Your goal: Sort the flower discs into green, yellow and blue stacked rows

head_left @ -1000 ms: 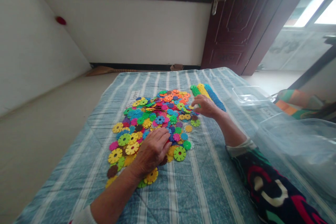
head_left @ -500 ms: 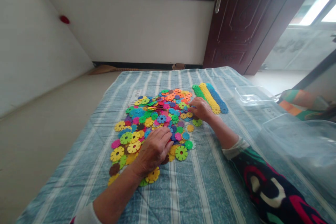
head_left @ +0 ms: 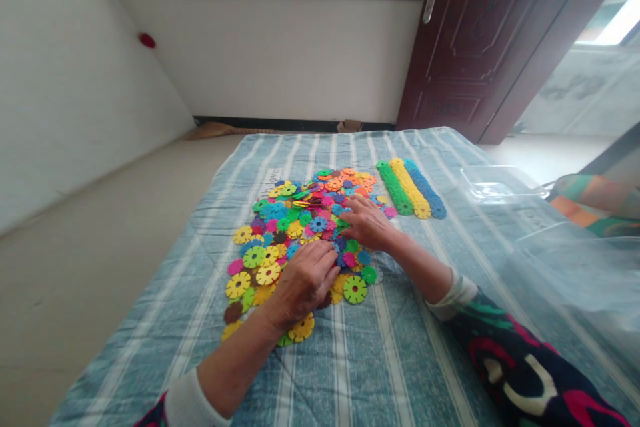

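A spread pile of notched plastic flower discs (head_left: 269, 273) in many colours lies on the striped cloth. My left hand (head_left: 309, 278) rests low over the near middle of the pile, fingers bent together and pointing down. Something red shows by its fingertips, but what it grips is hidden. My right hand (head_left: 369, 223) reaches over the right side of the pile, its fingers stretched out and slightly apart among the discs. Beyond it, overlapping discs form three rows: green (head_left: 395, 187), yellow (head_left: 410, 188) and blue (head_left: 425, 188).
A small clear plastic tub (head_left: 500, 195) stands at the right of the cloth-covered table (head_left: 165, 347). Nearer to me is a larger clear container (head_left: 575, 267). An orange and green cloth (head_left: 583, 203) lies by the right edge. Behind are a wall and a dark red door (head_left: 465, 47).
My right hand has moved left from the pile's right edge, farther over the discs. The left hand stays in about the same place on the pile. The whole view has shifted slightly.
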